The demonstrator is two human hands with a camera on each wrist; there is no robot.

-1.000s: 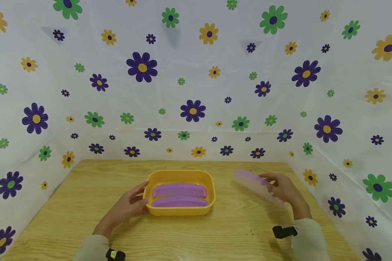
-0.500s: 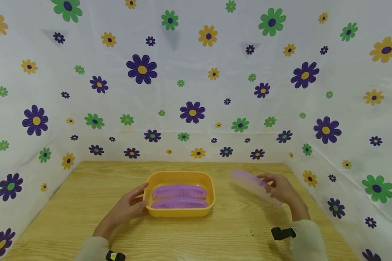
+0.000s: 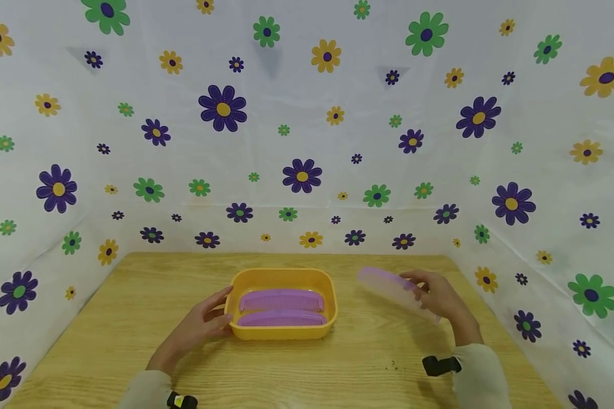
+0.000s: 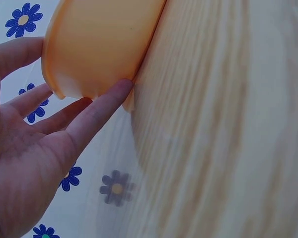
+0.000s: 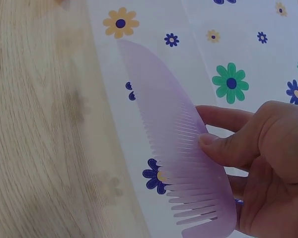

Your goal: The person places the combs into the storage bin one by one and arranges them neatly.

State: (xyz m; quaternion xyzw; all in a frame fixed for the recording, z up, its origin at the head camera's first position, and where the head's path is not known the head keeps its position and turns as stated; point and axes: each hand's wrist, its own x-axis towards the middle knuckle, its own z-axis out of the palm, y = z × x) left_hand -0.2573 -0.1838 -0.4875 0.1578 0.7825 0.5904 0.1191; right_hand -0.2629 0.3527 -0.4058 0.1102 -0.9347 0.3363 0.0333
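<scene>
A yellow plastic tub (image 3: 281, 333) stands on the wooden table, with one purple comb (image 3: 281, 297) lying behind another purple comb (image 3: 281, 318) inside it. My left hand (image 3: 196, 322) holds the tub's left end, thumb towards the front and fingers further back. In the left wrist view the thumb and fingers meet the tub's outer wall (image 4: 99, 49). To the right of the tub, my right hand (image 3: 442, 295) pinches a translucent purple comb (image 5: 159, 89) by its spine. This comb slants over the table, its teeth facing away from the palm in the right wrist view.
The wooden table (image 3: 286, 375) is enclosed at the back and sides by a white flower-print sheet (image 3: 307, 136). Several small dark specks (image 3: 394, 365) lie on the table's near right. Black camera mounts sit on both wrists.
My right hand has shifted slightly left with its comb, towards the tub. The left hand keeps its hold on the tub, and the two combs inside lie as before.
</scene>
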